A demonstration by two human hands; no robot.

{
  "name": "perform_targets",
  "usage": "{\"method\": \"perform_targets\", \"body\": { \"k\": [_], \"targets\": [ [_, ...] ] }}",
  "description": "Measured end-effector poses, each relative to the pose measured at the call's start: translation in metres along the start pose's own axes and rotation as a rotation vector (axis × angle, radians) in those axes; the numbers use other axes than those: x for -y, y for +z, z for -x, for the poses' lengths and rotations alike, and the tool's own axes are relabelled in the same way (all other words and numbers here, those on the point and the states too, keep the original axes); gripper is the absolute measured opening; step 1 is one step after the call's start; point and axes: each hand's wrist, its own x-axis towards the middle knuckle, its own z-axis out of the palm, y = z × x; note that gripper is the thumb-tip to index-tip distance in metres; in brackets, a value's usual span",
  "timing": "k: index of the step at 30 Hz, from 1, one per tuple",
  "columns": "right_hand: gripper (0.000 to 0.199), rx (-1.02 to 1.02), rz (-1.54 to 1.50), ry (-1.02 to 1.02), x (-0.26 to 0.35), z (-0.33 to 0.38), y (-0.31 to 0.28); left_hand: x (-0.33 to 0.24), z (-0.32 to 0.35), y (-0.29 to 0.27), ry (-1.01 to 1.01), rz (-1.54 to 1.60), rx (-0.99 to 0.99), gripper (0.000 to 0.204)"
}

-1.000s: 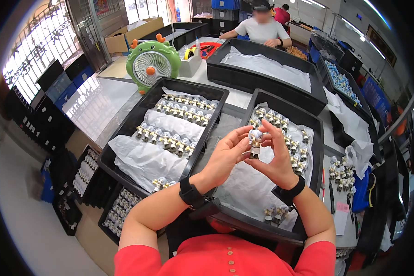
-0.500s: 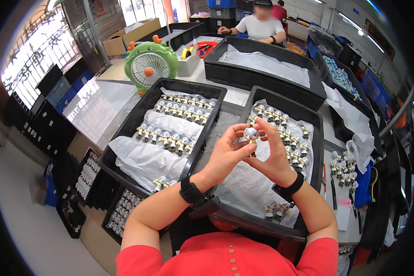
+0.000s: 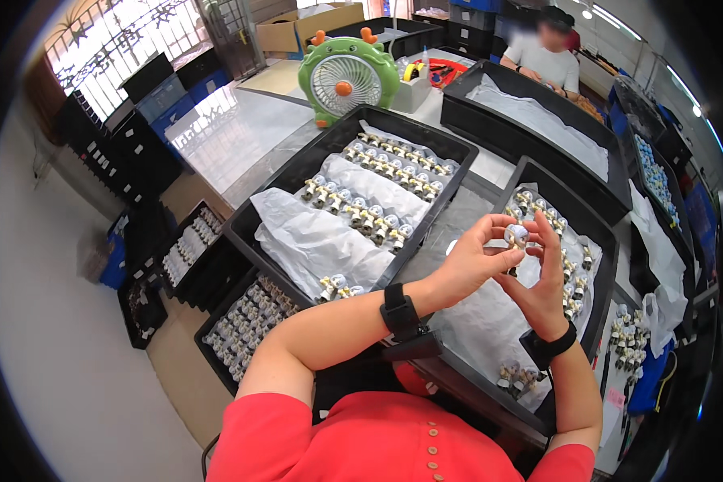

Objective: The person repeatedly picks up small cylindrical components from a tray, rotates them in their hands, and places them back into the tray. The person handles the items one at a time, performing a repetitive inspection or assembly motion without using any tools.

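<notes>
The left hand [image 3: 470,267] clamped a figurine [image 3: 516,234] above the right black tray [image 3: 607,269]; the right hand [image 3: 545,296] curled beside it, contact unclear. Paper-lined, this tray and the left black tray [image 3: 247,243] held similar figurines.

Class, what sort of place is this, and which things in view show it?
Probably a small factory or workshop: rows of matching figurines in a paper-lined black tray, blue and black crates stacked at the left, and another person at the far side.
</notes>
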Motion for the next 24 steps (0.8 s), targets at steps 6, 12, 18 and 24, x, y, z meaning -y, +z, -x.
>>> {"method": "perform_targets", "body": {
  "k": [6,12,18,24],
  "targets": [
    [0.095,0.037,-0.017,-0.020,0.000,-0.003,0.004,-0.006,0.005,-0.005,-0.027,0.032,-0.014,0.055],
    [0.095,0.040,-0.022,0.012,0.002,-0.002,-0.003,-0.007,0.003,-0.002,-0.020,0.002,0.000,0.058],
    [0.097,0.052,-0.038,0.023,0.002,-0.002,-0.002,-0.007,0.003,-0.003,-0.037,0.017,-0.010,0.056],
    [0.098,0.056,-0.034,0.037,0.002,-0.002,-0.001,-0.006,0.003,-0.004,-0.041,0.029,-0.010,0.054]
  ]
}}
